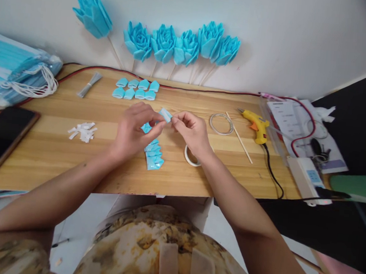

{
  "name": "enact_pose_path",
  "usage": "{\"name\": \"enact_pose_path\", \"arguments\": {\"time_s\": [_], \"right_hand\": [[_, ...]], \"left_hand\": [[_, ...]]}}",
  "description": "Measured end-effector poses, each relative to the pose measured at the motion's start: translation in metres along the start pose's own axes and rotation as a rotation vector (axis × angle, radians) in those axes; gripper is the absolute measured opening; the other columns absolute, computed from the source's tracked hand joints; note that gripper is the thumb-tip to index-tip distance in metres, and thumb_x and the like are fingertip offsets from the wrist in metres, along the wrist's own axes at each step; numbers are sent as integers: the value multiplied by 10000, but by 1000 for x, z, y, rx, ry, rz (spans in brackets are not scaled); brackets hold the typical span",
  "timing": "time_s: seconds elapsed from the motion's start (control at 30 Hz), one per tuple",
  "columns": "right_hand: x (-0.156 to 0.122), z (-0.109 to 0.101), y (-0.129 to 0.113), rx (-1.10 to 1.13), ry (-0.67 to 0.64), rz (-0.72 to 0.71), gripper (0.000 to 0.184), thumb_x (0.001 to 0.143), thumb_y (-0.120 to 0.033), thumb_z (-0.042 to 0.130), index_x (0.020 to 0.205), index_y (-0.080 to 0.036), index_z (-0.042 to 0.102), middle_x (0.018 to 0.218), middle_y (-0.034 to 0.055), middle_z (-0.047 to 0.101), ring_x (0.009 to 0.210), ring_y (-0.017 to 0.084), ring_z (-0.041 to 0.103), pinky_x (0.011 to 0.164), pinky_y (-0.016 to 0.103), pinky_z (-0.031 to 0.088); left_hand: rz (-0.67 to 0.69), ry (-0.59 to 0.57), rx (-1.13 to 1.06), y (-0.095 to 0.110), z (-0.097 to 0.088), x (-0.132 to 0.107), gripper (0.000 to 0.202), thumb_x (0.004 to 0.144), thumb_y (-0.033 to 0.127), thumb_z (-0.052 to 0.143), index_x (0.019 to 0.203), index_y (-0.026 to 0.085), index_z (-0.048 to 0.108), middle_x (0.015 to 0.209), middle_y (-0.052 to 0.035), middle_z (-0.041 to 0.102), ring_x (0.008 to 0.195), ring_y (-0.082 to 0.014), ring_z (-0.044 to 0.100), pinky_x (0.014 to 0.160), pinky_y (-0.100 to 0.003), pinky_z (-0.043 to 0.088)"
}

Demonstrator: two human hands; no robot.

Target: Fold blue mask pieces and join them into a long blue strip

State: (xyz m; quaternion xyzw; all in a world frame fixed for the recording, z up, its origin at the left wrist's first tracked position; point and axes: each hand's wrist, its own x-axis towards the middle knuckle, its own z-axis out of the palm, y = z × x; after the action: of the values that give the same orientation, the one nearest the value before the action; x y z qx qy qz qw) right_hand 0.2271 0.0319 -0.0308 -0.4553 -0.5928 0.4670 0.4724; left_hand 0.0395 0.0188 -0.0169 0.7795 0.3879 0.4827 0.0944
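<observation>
Above the middle of the table, my left hand (137,127) and my right hand (193,133) meet, each with thumb and forefinger pinched. Between the fingertips is a small light-blue folded fabric piece (165,115) with a pale side. Below my hands lies a column of overlapping blue folded pieces (154,155), partly hidden by my left hand. Two rows of similar petal-shaped pieces (137,89) rest farther back. A roll of white tape (191,155) lies partly under my right wrist.
Blue fabric flowers (163,43) on sticks stand along the wall. At left are packaged face masks (13,71), a phone (5,140), white strips (82,132) and grey strips (89,85). At right are another tape roll (221,124), a stick (240,139), a yellow glue gun (256,125) and a power strip (308,178).
</observation>
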Motion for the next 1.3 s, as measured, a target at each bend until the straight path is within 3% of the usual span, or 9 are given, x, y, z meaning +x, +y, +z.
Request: {"name": "enact_pose_path", "arguments": {"time_s": [0.2, 0.63, 0.9, 1.3], "right_hand": [[-3, 2, -2, -16, -21, -38, 206, 807, -386, 680, 750, -188, 678, 687, -16, 633, 631, 106, 512, 612, 268, 404], [-6, 5, -2, -123, 3, -133, 166, 825, -351, 650, 774, -201, 700, 711, -7, 697, 632, 113, 567, 623, 262, 462], [-8, 6, -1, -253, 20, -279, 103, 833, -243, 617, 772, -204, 691, 733, -10, 719, 648, 116, 590, 656, 262, 483], [-10, 5, -3, -308, 0, -243, 95, 847, -248, 614, 780, -225, 678, 778, -1, 727, 685, 139, 594, 701, 294, 490]], "left_hand": [[36, -60, 116, -8, 5, -3, 117, 942, 241, 631, 849, 242, 701, 663, 7, 615, 662, -172, 570, 659, -327, 417], [46, -40, 199, -9, 4, -5, 121, 956, 260, 648, 890, 238, 747, 665, 9, 616, 659, -165, 552, 661, -323, 402], [51, -58, 193, -6, 3, -4, 140, 956, 269, 639, 868, 221, 737, 667, 2, 615, 662, -171, 559, 669, -336, 412], [-36, -117, 141, -2, 1, -2, 197, 940, 262, 557, 800, 254, 696, 646, -8, 606, 629, -176, 546, 632, -346, 408]]}}
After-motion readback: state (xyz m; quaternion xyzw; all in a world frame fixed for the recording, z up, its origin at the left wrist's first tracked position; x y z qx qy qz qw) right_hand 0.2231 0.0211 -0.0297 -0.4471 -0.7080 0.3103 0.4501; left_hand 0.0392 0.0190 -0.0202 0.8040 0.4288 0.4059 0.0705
